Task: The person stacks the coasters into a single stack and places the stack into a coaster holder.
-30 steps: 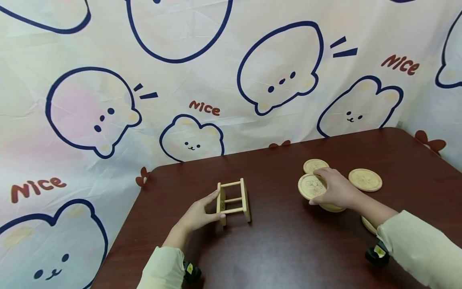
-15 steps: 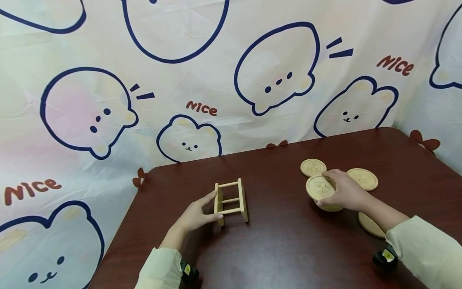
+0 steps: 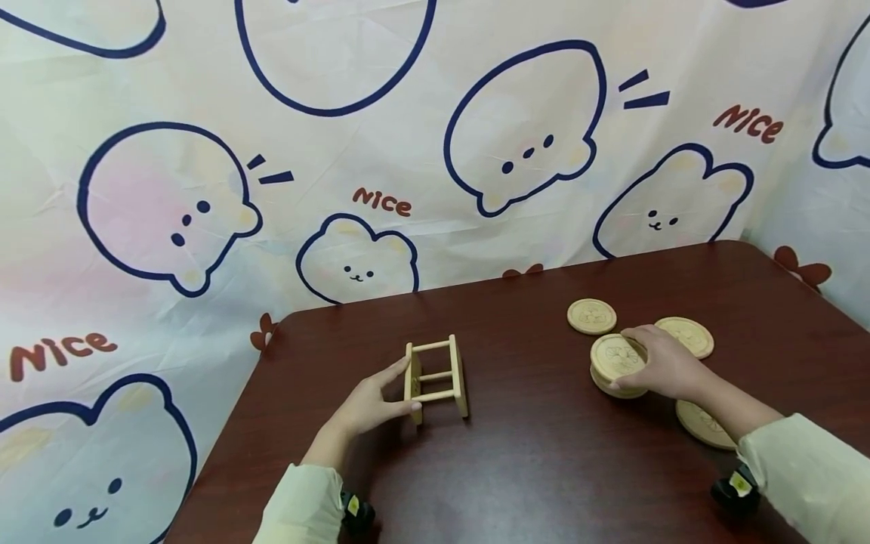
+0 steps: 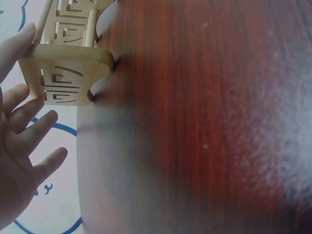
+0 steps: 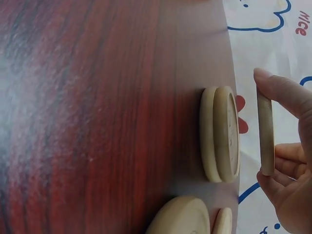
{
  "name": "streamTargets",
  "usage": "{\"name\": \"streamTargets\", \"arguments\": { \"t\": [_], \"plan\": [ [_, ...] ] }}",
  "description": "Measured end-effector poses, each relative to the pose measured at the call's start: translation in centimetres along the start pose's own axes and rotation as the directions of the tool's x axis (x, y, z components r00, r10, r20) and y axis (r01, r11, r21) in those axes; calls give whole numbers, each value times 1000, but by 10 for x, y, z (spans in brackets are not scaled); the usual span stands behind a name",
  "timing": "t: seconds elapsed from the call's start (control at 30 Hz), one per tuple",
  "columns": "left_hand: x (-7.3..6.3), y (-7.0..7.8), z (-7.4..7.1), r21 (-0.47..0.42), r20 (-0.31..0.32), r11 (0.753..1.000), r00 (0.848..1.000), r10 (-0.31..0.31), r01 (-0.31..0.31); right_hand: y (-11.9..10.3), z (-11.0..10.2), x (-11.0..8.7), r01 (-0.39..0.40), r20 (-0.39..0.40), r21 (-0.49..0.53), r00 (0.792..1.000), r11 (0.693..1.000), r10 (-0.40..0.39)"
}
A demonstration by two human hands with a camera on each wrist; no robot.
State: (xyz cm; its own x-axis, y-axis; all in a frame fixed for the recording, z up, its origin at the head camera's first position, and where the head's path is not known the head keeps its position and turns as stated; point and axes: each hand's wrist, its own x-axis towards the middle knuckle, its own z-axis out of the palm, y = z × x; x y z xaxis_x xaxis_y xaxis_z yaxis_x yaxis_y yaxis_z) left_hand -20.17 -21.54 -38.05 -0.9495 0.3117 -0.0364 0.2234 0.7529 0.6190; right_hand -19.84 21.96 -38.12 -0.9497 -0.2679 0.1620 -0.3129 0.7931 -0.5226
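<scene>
My left hand (image 3: 367,404) holds the near side panel of a small wooden coaster rack (image 3: 458,381), thumb at one end and fingertips at the other. Cut-out patterns show in the rack's panel (image 4: 68,52) in the left wrist view. By its rim, my right hand (image 3: 669,366) pinches a round wooden coaster (image 3: 617,355) with an engraved face. The right wrist view shows this held coaster (image 5: 265,131) apart from and above two stacked coasters (image 5: 226,134). From the head view, the held coaster covers most of that stack.
Single coasters lie around the stack: one behind it (image 3: 592,316), one at its right (image 3: 689,335) and one nearer (image 3: 703,425), partly under the right forearm. The dark red-brown table (image 3: 516,461) ends at a cartoon-printed cloth (image 3: 462,249).
My right hand has moved rightward with the coaster, from beside the stack to over it. The far coaster now shows fully. My left hand keeps its hold on the rack.
</scene>
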Motion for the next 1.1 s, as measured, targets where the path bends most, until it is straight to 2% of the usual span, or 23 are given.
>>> {"name": "streamTargets", "arguments": {
  "t": [0.7,1.1],
  "plan": [
    [0,2,0,-10,3,1000,1000,-27,27,15,9,-2,-17,26,-1,1000,1000,17],
    [0,2,0,1,3,1000,1000,-23,23,18,13,0,-7,2,2,1000,1000,7]
  ]
}}
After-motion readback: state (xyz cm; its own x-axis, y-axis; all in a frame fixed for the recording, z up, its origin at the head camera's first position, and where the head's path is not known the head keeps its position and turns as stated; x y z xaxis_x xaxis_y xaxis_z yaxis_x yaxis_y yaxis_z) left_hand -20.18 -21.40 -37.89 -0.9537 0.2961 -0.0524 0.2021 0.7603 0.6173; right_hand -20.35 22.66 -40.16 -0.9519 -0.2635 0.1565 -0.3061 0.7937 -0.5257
